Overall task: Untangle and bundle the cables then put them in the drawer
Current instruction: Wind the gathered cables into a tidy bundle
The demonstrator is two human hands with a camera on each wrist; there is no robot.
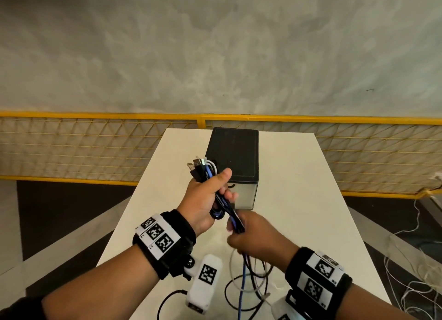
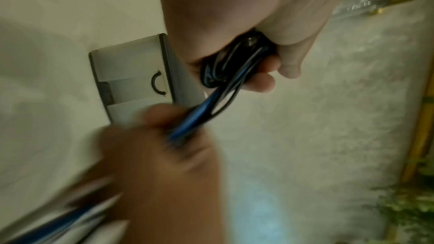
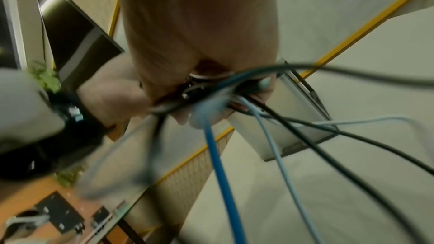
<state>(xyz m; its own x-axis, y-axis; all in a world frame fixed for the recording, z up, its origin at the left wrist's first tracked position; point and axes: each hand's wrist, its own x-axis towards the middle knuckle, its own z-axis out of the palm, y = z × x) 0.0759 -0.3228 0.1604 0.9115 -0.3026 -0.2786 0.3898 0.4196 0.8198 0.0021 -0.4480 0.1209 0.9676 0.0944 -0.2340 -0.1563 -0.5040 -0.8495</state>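
The left hand (image 1: pixel 203 200) is raised above the white tabletop (image 1: pixel 299 200), its fingers (image 2: pixel 263 79) and thumb curled round a gathered bunch of cables (image 1: pixel 220 200): black, blue and white strands folded together, with several plugs (image 1: pixel 196 164) sticking out past the top of the fist. From the bottom of that fist the strands run down and toward the person into the right hand (image 1: pixel 253 238), which is blurred in the left wrist view; its fingers (image 3: pixel 183 116) are curled round the same strands just below the left hand, the two hands near each other but not touching. Below the right hand the cables hang loose: a blue one (image 3: pixel 218 164), a pale one (image 3: pixel 277 155) and black ones (image 3: pixel 340 164) fan out and fall in slack loops onto the near end of the tabletop. Behind the hands, at the middle of the tabletop, stands a small black drawer unit (image 1: pixel 235 150) with a pale front (image 2: pixel 131 73) bearing a curved black handle (image 2: pixel 156 84); the drawer is closed. Beyond the tabletop runs a yellow mesh fence (image 1: pixel 95 147) before a grey wall.
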